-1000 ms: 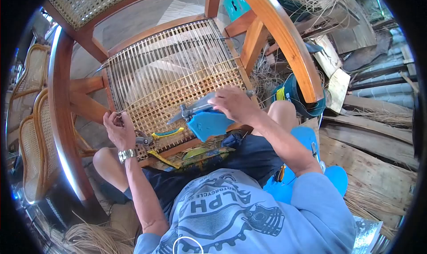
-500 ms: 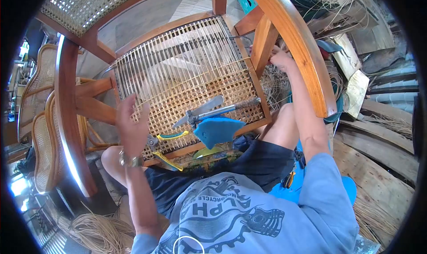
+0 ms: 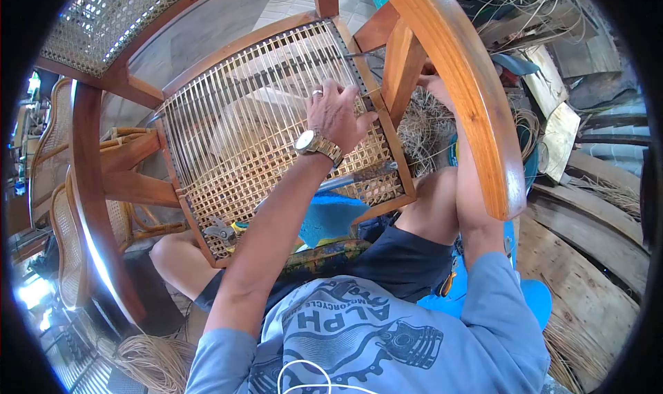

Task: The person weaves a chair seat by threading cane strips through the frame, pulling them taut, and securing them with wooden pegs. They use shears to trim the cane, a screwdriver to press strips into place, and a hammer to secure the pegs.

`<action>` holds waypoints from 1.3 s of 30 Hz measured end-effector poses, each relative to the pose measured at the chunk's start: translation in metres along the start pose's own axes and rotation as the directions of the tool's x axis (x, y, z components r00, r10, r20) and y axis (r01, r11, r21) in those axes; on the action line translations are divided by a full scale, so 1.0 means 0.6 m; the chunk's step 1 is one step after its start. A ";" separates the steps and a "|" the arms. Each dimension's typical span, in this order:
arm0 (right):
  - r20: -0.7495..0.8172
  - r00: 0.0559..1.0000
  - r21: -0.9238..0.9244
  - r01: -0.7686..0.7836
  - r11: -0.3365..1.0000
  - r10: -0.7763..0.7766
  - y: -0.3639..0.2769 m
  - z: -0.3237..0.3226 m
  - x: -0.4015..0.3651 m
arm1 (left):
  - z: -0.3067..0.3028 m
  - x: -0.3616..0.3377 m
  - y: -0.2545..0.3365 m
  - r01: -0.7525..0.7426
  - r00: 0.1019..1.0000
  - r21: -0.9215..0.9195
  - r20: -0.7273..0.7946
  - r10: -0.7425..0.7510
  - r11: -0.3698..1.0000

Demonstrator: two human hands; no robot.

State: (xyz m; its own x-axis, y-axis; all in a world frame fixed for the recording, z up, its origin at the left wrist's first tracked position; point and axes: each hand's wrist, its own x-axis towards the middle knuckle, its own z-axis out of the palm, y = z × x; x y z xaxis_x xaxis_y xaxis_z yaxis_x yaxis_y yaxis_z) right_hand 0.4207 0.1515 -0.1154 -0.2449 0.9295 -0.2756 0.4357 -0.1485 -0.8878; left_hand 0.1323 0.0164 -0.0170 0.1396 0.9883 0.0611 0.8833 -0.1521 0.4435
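A wooden chair lies tipped in front of me, its half-woven cane seat [image 3: 262, 125] facing up. My left hand [image 3: 338, 114], with a wristwatch and a ring, rests flat on the seat's right side, fingers spread, nothing in it. My right hand [image 3: 435, 87] reaches past the chair's right rail [image 3: 397, 59] to a bundle of loose cane strands [image 3: 421, 128]; the armrest [image 3: 469, 83] hides most of it. A blue pad [image 3: 331, 214] and a metal tool [image 3: 359, 176] lie on the seat's near edge, partly under my left forearm.
Yellow-handled cutters [image 3: 224, 232] lie at the seat's near left corner. Another cane chair [image 3: 52, 180] stands at left. Coils of cane [image 3: 148, 359] lie on the floor below. Wooden planks [image 3: 594, 221] and scrap boards fill the right side.
My left hand has swung from the seat's near left corner across to its right side and laid flat. My right hand left the metal tool and reached behind the right rail.
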 end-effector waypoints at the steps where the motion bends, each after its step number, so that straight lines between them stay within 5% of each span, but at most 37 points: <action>1: -0.013 1.000 0.018 0.001 1.000 -0.001 0.002 -0.003 0.002 | 0.003 0.002 -0.002 0.006 1.000 -0.015 -0.012 -0.006 1.000; 4: -0.052 0.999 0.064 0.011 0.998 -0.007 -0.006 -0.007 0.000 | 0.020 0.003 -0.014 -0.109 0.991 -0.043 -0.076 0.106 0.993; 8: -0.062 0.997 0.116 0.061 0.991 -0.054 -0.016 -0.013 -0.007 | 0.038 -0.002 0.005 -0.018 0.995 0.013 -0.102 0.019 1.000; 9: -0.056 0.996 0.132 0.073 0.989 -0.066 -0.020 -0.014 -0.010 | 0.032 0.000 0.014 0.018 1.000 0.010 -0.009 -0.018 1.000; 11: -0.303 0.942 -0.126 0.111 0.986 -0.144 -0.093 0.017 -0.062 | 0.010 0.006 0.019 0.065 0.991 -0.018 0.121 -0.062 0.998; 12: -0.318 0.919 -0.187 0.180 0.966 -0.232 -0.015 -0.005 -0.019 | 0.008 0.003 0.012 0.079 0.985 -0.052 0.160 -0.070 0.996; 13: -0.150 0.988 -0.262 0.005 0.965 -0.046 -0.080 -0.002 -0.041 | 0.019 0.000 0.014 0.052 0.994 0.044 0.091 -0.056 0.998; 14: -0.199 0.968 -0.211 0.108 0.972 -0.151 -0.065 -0.003 -0.039 | 0.021 -0.012 0.008 0.014 0.999 0.139 0.037 -0.019 0.990; 15: -0.197 0.977 -0.217 0.039 0.975 -0.083 -0.049 -0.018 -0.029 | 0.002 -0.036 -0.012 0.061 0.998 0.171 0.023 -0.066 0.983; 17: -0.212 0.969 -0.036 0.126 0.991 -0.130 0.013 -0.035 -0.002 | -0.035 -0.073 -0.032 0.029 0.990 0.037 -0.139 -0.023 0.999; 18: -0.196 0.971 -0.029 0.132 0.991 -0.135 0.029 -0.034 0.009 | -0.054 -0.090 -0.061 0.151 0.987 0.108 -0.075 -0.143 0.983; 20: -0.203 0.977 -0.011 0.058 0.998 -0.059 0.041 -0.044 0.015 | -0.128 -0.148 -0.147 0.262 0.964 -0.030 -0.050 -0.263 0.965; 23: -0.154 0.981 -0.058 0.108 0.992 -0.116 0.034 -0.048 0.015 | -0.221 -0.207 -0.252 0.478 0.825 0.266 0.192 -0.532 0.837; 25: -0.179 0.977 -0.107 0.100 0.989 -0.118 0.006 -0.034 0.001 | -0.256 -0.250 -0.321 0.452 0.841 0.279 0.184 -0.509 0.848; 27: -0.206 0.971 -0.155 0.094 0.983 -0.125 -0.001 -0.029 -0.001 | -0.279 -0.272 -0.378 0.268 0.944 0.314 0.102 -0.313 0.911; 31: -0.218 0.974 -0.164 0.019 0.986 -0.055 0.052 -0.052 0.018 | -0.308 -0.272 -0.405 0.305 0.918 0.242 0.184 -0.352 0.921; 33: -0.233 0.972 -0.129 0.004 0.992 -0.034 0.066 -0.055 0.026 | -0.293 -0.278 -0.415 0.187 0.939 0.230 0.244 -0.242 0.955; 39: -0.177 0.977 -0.135 0.097 0.986 -0.120 0.052 -0.052 0.018 | -0.268 -0.283 -0.423 0.209 0.952 0.220 0.179 -0.250 0.953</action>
State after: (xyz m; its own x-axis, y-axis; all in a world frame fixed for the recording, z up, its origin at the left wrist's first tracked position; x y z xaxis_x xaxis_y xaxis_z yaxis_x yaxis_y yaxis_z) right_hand 0.4587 0.1675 -0.1349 -0.1389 0.9855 -0.0973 0.5224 -0.0105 -0.8526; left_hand -0.1873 -0.1113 0.0038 -0.0080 0.9771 -0.2127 0.9693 0.0599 0.2386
